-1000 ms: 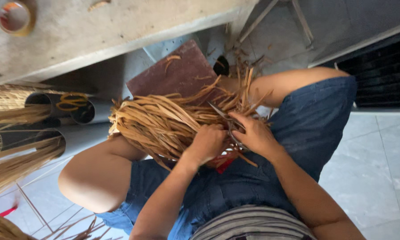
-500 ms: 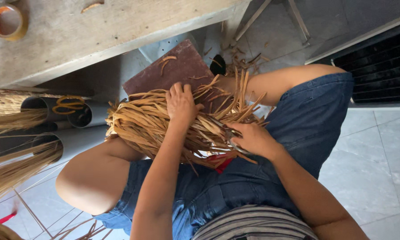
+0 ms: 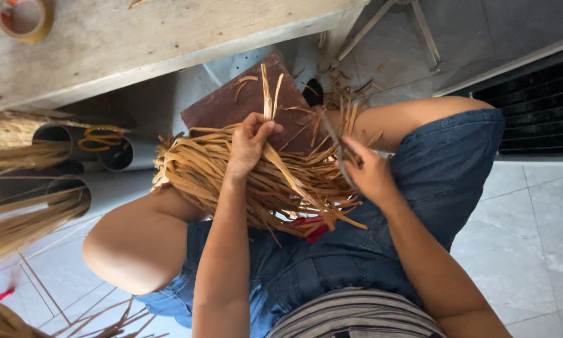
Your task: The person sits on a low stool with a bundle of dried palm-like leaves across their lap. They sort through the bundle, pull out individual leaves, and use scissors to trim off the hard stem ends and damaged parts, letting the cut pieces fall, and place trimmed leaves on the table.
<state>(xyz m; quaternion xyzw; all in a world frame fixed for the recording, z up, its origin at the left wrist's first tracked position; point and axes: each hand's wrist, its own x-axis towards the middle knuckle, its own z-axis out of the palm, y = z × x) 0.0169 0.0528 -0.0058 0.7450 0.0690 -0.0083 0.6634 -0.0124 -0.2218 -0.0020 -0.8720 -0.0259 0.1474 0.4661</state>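
A thick bundle of tan straw-like strips (image 3: 206, 172) lies across my lap, on my denim shorts (image 3: 447, 169). My left hand (image 3: 249, 143) is closed around a few strips pulled up out of the bundle, their ends sticking up past my fingers. My right hand (image 3: 370, 172) sits at the bundle's right end and pinches a thin dark blade-like tool (image 3: 333, 139) among the strips. A red item (image 3: 311, 228) peeks out beneath the bundle.
A brown board (image 3: 231, 103) lies on the floor under my knees. A wooden bench (image 3: 156, 34) with a tape roll (image 3: 23, 17) runs along the top. Grey pipes (image 3: 115, 153) with scissors (image 3: 100, 136) and more straw bundles (image 3: 18, 225) stand at left. Tiled floor (image 3: 532, 238) lies at right.
My left hand rose from the middle of the bundle toward the board, drawing a few strips up. My right hand shifted slightly right and up with the tool.
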